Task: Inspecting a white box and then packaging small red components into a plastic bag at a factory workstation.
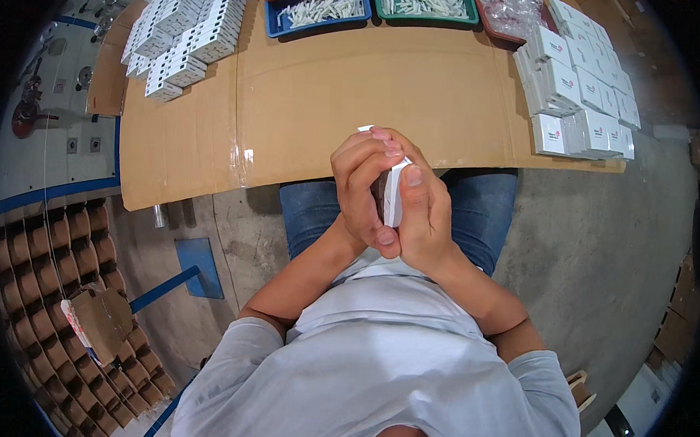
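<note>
Both hands are together in front of me, above my lap and near the table's close edge. Between them is a small white plastic casing (394, 195) with a darker brown side showing. My left hand (357, 180) wraps round it from the left, fingers curled over the top. My right hand (425, 217) closes on it from the right, its thumb pressed along the white side. A white corner also pokes out above the fingers. The palms hide most of the piece.
Cardboard covers the table (315, 102). White box-shaped units with dark openings (190, 36) are stacked at the far left, white printed casings (593, 96) at the right. A blue tray (272, 22) and a green tray (426, 22) hold small white parts. A cardboard-celled crate (36, 265) stands lower left.
</note>
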Tool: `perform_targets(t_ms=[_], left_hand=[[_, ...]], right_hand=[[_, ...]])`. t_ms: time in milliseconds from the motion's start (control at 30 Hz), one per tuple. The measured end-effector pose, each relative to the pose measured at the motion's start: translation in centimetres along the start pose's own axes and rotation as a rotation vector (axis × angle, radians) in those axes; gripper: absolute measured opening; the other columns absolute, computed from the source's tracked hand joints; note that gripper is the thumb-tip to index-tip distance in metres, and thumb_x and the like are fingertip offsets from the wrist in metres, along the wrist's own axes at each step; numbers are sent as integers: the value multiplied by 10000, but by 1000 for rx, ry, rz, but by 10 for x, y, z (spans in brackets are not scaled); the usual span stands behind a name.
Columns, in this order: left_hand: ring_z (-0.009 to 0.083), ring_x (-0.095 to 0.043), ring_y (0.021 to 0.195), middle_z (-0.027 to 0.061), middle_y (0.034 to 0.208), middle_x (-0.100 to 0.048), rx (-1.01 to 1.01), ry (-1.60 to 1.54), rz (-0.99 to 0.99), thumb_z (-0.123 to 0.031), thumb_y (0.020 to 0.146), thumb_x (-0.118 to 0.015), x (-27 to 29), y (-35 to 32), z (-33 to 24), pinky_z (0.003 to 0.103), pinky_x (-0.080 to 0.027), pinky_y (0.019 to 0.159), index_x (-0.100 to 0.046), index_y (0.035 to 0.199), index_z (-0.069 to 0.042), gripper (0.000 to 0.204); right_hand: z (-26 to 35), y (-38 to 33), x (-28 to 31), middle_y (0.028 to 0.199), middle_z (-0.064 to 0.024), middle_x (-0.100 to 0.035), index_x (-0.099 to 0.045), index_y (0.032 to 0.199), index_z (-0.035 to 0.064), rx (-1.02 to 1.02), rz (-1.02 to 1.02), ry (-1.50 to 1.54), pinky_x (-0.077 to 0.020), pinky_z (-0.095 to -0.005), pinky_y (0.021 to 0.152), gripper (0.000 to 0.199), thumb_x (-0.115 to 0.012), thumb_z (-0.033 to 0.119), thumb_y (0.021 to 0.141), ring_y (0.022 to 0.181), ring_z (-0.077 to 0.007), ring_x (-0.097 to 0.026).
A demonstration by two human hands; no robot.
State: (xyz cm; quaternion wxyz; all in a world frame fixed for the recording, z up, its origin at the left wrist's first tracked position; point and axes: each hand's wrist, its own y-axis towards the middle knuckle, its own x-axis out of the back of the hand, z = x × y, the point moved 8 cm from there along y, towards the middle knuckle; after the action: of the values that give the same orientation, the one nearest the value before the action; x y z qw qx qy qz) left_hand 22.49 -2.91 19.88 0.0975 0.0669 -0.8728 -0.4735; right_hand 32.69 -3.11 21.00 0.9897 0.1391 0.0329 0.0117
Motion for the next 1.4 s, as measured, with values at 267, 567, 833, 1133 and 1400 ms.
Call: perform_targets(t_ms=[267, 567, 833, 1133, 1400], left_hand=[[354, -554, 1127, 194, 1188, -555, -6, 1, 7, -696, 964, -367, -3, -3, 2, 510, -477, 997, -582, 1218, 16, 786], [349, -559, 1118, 196, 1180, -549, 4, -1, 7, -694, 962, -397, -4, -7, 6, 515, -473, 1008, -568, 1220, 12, 771], [338, -526, 1209, 185, 1251, -485, 70, -83, -75, -680, 964, -437, -7, -1, 6, 519, -401, 1101, -477, 1311, 6, 770], [301, -474, 1310, 204, 1402, -472, 599, -372, -97, -779, 888, -397, -12, 4, 29, 450, -360, 1113, -372, 1442, -29, 932], [277, -498, 1259, 160, 1355, -517, 908, -553, -172, -648, 904, -374, -17, 3, 43, 436, -396, 1067, -360, 1485, -72, 819]], right_hand=[[-3, 0, 2, 1268, -203, -644, -539, 1364, -90, -28, -19, 20, -479, -349, 1015, 458, -353, 246, 1115, 1163, -263, -631], [-8, 0, 4, 1292, -197, -643, -542, 1367, -79, -72, -11, 74, -472, -347, 1024, 457, -346, 250, 1118, 1180, -261, -628], [-5, 5, 3, 1351, -202, -610, -500, 1426, -53, -31, 22, 35, -425, -350, 1074, 506, -368, 330, 1122, 1250, -267, -594], [-26, 12, 19, 1486, -168, -498, -439, 1500, 3, -305, 68, 294, -335, -364, 1169, 496, -431, 312, 1113, 1405, -237, -436], [-38, 9, 18, 1549, -152, -430, -464, 1510, 27, -249, 182, 172, -506, -343, 1017, 555, -643, 147, 998, 1320, -244, -525]])
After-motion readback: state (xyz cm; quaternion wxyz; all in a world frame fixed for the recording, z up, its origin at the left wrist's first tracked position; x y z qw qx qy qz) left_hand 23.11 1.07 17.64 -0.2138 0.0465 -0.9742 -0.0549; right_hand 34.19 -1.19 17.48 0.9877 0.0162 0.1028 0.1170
